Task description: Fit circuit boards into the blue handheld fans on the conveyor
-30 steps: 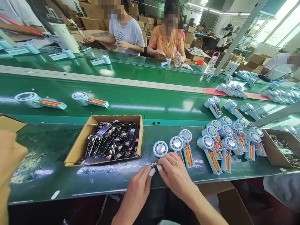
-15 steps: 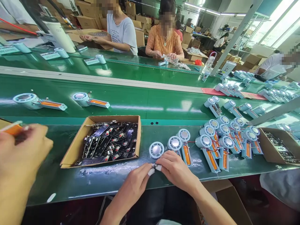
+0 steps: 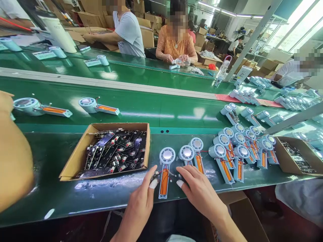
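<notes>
A light-blue handheld fan body [image 3: 167, 155] lies on the bench in front of me, its handle toward me and an orange battery [image 3: 164, 178] showing inside. Thin wires with small white connectors stick out on both sides of the handle. My left hand [image 3: 142, 193] is just left of the handle, thumb and index finger close together around something small and dark by the wires, too small to make out. On the other side, my right hand [image 3: 198, 183] has its fingers apart with nothing in them. Both thumbs wear white covers.
A cardboard box of black circuit boards [image 3: 73, 161] stands left. Several fan bodies [image 3: 218, 151] cluster right, beside another box [image 3: 287, 158]. Two more fans lie on the green belt [image 3: 151, 117]. A co-worker's arm [image 3: 15, 158] reaches in at far left; other people sit across.
My hands have moved apart from their meeting point over the fan handle, uncovering it and its battery. The co-worker's arm at left has moved farther forward toward the belt.
</notes>
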A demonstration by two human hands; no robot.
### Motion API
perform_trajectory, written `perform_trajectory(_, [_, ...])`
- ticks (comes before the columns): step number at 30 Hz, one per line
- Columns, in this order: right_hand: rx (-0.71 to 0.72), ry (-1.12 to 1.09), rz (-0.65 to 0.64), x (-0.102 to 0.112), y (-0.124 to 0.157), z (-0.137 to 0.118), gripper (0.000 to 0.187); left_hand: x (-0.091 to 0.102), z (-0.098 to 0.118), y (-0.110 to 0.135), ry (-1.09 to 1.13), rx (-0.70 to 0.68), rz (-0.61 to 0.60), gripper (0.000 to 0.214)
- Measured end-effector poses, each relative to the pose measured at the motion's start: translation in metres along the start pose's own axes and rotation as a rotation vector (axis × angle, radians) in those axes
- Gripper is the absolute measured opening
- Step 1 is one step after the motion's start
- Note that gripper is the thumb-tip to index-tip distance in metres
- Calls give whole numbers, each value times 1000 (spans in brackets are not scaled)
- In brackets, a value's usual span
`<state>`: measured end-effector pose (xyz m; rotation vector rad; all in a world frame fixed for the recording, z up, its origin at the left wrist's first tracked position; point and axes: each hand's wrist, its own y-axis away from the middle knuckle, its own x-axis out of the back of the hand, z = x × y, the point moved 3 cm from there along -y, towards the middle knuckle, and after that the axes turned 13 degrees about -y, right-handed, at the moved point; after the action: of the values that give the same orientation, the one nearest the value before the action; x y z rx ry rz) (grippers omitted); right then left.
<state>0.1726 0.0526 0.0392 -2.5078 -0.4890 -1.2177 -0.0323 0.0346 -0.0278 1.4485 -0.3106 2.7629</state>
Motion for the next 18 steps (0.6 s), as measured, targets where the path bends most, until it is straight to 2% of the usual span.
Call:
perform_trajectory(2, [60, 72, -60, -3, -6, -5, 45, 1, 6, -1, 17, -75, -1, 53])
perform_trajectory(5, [190, 91, -57, -7, -17, -9, 40, 5, 10, -5, 22, -149, -6, 59])
perform_trajectory(8, [299, -30, 7, -11, -23, -7, 27, 10, 9, -8, 7, -143, 7, 57])
perform_trajectory(10, [311, -208, 34, -15, -26, -4, 25, 12, 7, -8, -15, -141, 9, 54])
perform_trajectory(12, [219, -465, 52, -20, -30, -1, 24, 12, 8, -7, -46, -177, -18, 56])
perform_trajectory(15, [-80, -818, 110, -30, -34, 2, 15, 13, 11, -5, -59, -235, -69, 62])
perform_trajectory(18, [-251, -1015, 142, -40, -36, 1, 9, 19, 15, -6, 36, -150, -38, 49])
